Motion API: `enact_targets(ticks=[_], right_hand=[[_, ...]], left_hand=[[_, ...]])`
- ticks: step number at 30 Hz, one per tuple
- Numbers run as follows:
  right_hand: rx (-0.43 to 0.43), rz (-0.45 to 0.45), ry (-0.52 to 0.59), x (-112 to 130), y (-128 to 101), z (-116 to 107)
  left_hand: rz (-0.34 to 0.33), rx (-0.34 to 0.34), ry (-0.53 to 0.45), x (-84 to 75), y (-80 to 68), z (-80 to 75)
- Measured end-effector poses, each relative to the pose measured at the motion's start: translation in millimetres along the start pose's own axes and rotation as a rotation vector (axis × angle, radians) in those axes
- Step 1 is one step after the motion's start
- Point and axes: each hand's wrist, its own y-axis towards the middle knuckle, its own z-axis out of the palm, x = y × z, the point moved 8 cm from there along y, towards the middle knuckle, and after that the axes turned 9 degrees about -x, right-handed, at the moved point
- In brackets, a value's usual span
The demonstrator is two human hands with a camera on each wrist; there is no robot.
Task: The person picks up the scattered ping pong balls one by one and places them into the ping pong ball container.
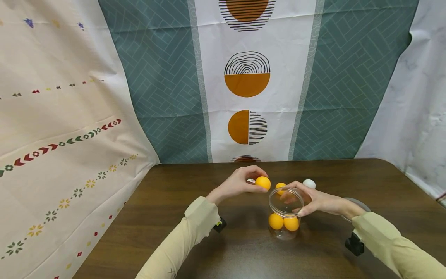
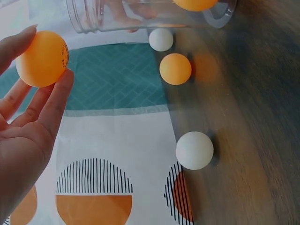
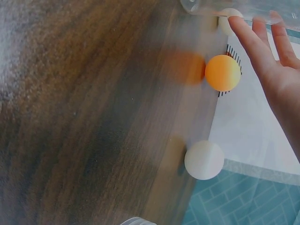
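Observation:
My left hand (image 1: 240, 180) pinches an orange ping-pong ball (image 1: 263, 183) between thumb and fingertips, left of the jar's mouth and a little above its level. In the left wrist view dark print shows on that ball (image 2: 43, 58). My right hand (image 1: 315, 199) holds the clear jar (image 1: 283, 235) near its rim from the right, thumb on the near side and fingers on the far side. The jar stands upright with its mouth uncovered. Two orange balls (image 1: 276, 221) are visible at its bottom.
Behind the jar lies another orange ball (image 1: 280, 187) on the brown table (image 1: 167, 232). A white ball (image 1: 309, 184) lies to its right, and another white ball (image 2: 194, 150) to its left. A clear round lid (image 1: 360, 203) is partly hidden under my right forearm. Patterned cloth hangs behind.

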Motion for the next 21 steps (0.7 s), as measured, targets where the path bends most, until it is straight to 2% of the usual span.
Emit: enact_targets(ticks=[7, 14, 21], right_hand=[[-0.01, 0.01, 0.0, -0.8, -0.8, -0.7], [-0.006, 0.007, 0.006, 0.8, -0.5, -0.7], [-0.003, 0.007, 0.005, 1.5, -0.5, 0.0]], left_hand=[[0.022, 0.003, 0.01, 23.9, 9.1, 4.8], [0.055, 0.028, 0.008, 16.5, 11.1, 9.9], [0.055, 0.037, -0.002, 11.4, 11.3, 15.1]])
